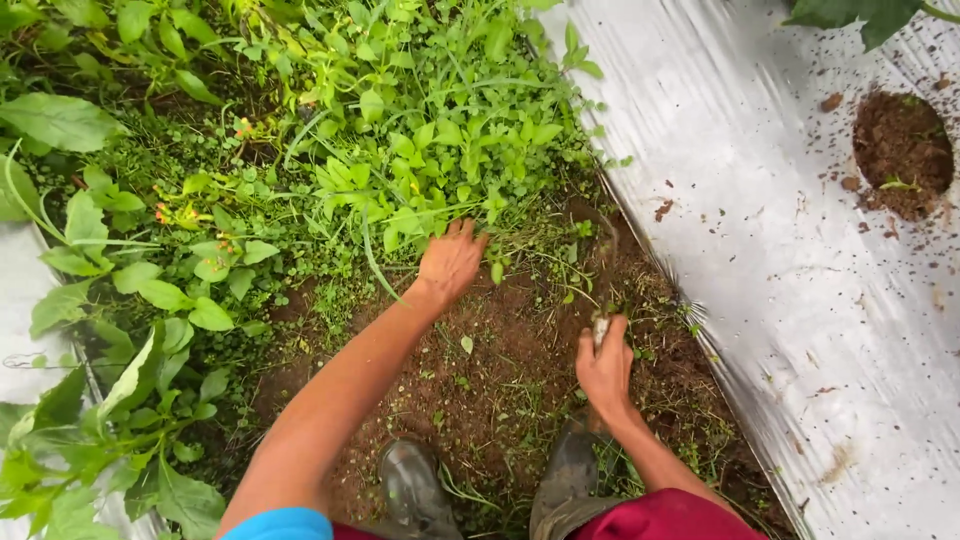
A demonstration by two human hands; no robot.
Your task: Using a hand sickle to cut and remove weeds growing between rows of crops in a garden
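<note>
My left hand [450, 262] reaches forward and grips the base of a thick clump of green weeds [420, 150] at the edge of a bare soil patch [490, 370]. My right hand [603, 365] is closed around the handle of a small hand tool [600, 328], whose blade end points into the soil near the weed roots and is mostly hidden. Both forearms stretch out from the bottom of the view.
Silver plastic mulch [780, 250] covers the bed on the right, with a planting hole [902, 152] holding dark soil and a tiny seedling. Broad-leaved plants [110, 380] crowd the left. My two muddy boots [415, 490] stand at the bottom.
</note>
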